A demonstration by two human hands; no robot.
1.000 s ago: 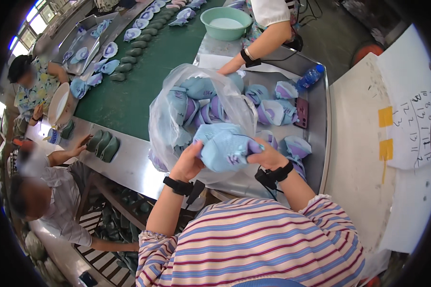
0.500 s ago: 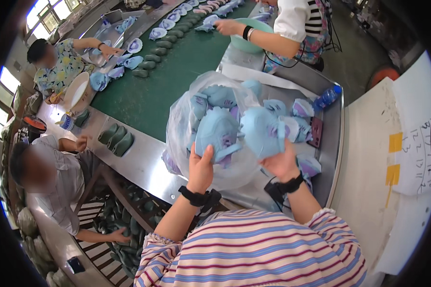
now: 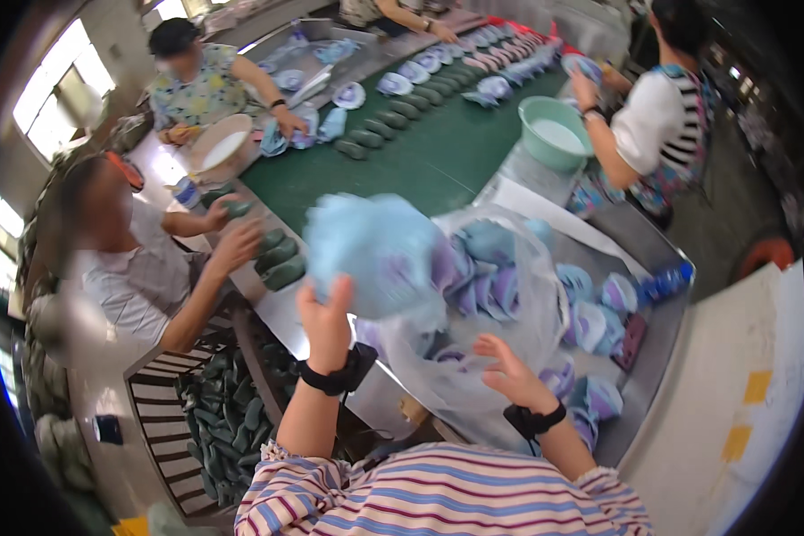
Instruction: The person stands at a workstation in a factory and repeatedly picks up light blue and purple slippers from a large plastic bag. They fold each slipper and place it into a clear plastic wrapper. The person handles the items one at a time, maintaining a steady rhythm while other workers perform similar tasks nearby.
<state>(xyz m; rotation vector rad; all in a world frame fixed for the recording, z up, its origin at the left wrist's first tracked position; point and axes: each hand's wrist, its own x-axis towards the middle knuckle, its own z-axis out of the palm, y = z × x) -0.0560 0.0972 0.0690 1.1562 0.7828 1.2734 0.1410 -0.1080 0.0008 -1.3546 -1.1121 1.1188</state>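
Head view, left to right: dark-green, smooth, shoe-shaped pieces [image 3: 228, 420] heaped in a slatted crate [image 3: 156, 424], lower ones buried; more at the green tabletop's [image 3: 433, 174] near-left corner, partly masked by a co-worker's blurred hands [image 3: 239, 248]. Over the tabletop's near edge, a light-blue, scallop-edged piece [image 3: 366, 250], smeared by motion, purple marking unreadable; impossible to tell whether single or doubled. At its lower rim, left hand [image 3: 327, 326] pinching it, thumb in front, other fingers mostly hidden. Next, a clear, crinkled plastic bag [image 3: 424, 375] over the metal tray's [image 3: 659, 332] left side, cupped blue-and-purple pieces [image 3: 500, 290] clouded by its film. Above the tray's near edge, right hand [image 3: 514, 375], fingers loosely spread, contact with the bag unclear. Toward the tray's right wall, overlapping blue-and-purple shells [image 3: 594, 326], a flat maroon object [image 3: 632, 344] half covered; at the far-right corner, a blurred blue bottle [image 3: 665, 284].
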